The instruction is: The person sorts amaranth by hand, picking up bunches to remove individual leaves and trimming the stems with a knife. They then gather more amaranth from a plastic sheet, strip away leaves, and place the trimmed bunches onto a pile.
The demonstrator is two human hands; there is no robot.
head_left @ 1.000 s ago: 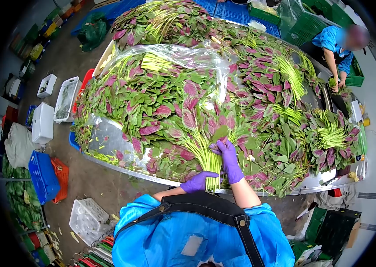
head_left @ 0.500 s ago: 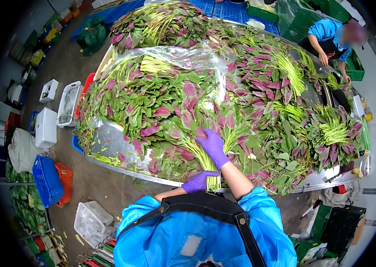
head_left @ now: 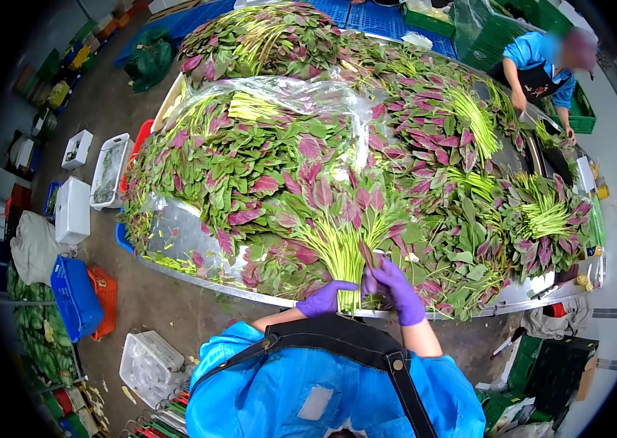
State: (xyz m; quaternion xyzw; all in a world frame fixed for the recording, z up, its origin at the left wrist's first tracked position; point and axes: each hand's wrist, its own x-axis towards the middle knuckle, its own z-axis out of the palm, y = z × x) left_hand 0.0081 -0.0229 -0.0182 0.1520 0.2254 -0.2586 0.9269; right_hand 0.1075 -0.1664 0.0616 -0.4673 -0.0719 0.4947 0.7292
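Observation:
My left hand (head_left: 325,298), in a purple glove, is wrapped round the lower stems of a bunch of red-and-green leafy greens (head_left: 341,252) at the table's front edge. The bunch's leaves point away from me. Just right of the stems, my right hand (head_left: 394,287), also gloved in purple, pinches a single dark reddish leaf (head_left: 367,255) by its lower end. Behind the bunch lies a large heap of the same greens (head_left: 228,160), partly under clear plastic film (head_left: 286,89).
More bundles (head_left: 546,219) lie on the metal table (head_left: 199,281) at the right. A co-worker (head_left: 542,66) in blue stands at the far right corner. Blue (head_left: 78,296) and orange crates (head_left: 104,299) and a white basket (head_left: 149,369) stand on the floor at left.
My right hand has left the bunch's upper stems and moved down and right, now with a leaf between its fingers. My left hand has stayed on the stems.

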